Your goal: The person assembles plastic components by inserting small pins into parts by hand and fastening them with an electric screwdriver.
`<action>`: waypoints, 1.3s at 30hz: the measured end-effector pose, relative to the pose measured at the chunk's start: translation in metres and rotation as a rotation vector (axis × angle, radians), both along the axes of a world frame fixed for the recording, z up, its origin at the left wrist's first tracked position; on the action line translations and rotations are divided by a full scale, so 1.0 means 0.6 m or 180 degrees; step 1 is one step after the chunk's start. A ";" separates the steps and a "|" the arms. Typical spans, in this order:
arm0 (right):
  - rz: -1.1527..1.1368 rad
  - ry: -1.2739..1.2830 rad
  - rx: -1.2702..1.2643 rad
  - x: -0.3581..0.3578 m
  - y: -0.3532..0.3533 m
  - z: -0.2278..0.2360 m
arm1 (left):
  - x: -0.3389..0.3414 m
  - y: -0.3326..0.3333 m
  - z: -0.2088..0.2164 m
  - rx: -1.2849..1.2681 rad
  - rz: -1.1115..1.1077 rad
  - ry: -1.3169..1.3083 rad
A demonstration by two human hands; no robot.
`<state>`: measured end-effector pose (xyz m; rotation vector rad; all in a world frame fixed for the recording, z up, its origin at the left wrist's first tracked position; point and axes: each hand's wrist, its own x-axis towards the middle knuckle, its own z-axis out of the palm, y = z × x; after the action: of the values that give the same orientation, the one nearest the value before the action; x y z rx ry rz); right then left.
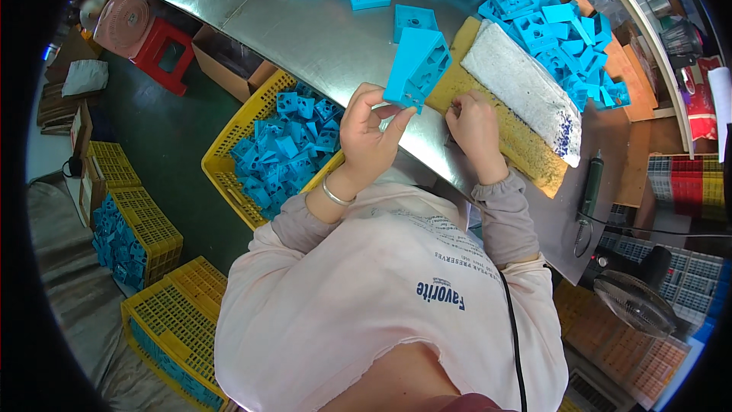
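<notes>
The left hand (pixel 367 137) holds up a blue part (pixel 417 70) by its bottom edge, with thumb and fingers pinched on it. The right hand (pixel 474 128) rests on a yellow pad (pixel 526 154) on the metal table (pixel 320 30), fingers curled in tight. A white cloth (pixel 526 91) lies on the pad just beside that hand. More blue parts (pixel 564 38) sit in a pile past the cloth. Below the left hand, a yellow basket (pixel 229 175) is full of blue parts. A red stool (pixel 162 53) stands on the floor.

Red packet (pixel 698 99) at right; brown carton (pixel 229 57) under table
</notes>
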<state>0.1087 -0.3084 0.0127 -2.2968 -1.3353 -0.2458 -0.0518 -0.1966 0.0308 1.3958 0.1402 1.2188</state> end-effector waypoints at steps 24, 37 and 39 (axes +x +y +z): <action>0.0798 0.2076 0.1192 -0.078 -0.005 0.134 | -0.004 -0.015 0.017 -0.0129 -0.0307 -0.0166; 0.0780 0.2078 0.0998 -0.086 -0.015 0.146 | -0.009 -0.017 0.015 0.0134 -0.0246 -0.0147; 0.0797 0.1781 0.1028 -0.089 -0.014 0.144 | -0.009 -0.017 0.015 0.0118 -0.0257 -0.0150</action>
<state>0.0553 -0.3169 0.0989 -1.7308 -1.1665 0.2348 -0.0572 -0.2071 0.0401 1.3906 0.0281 1.1914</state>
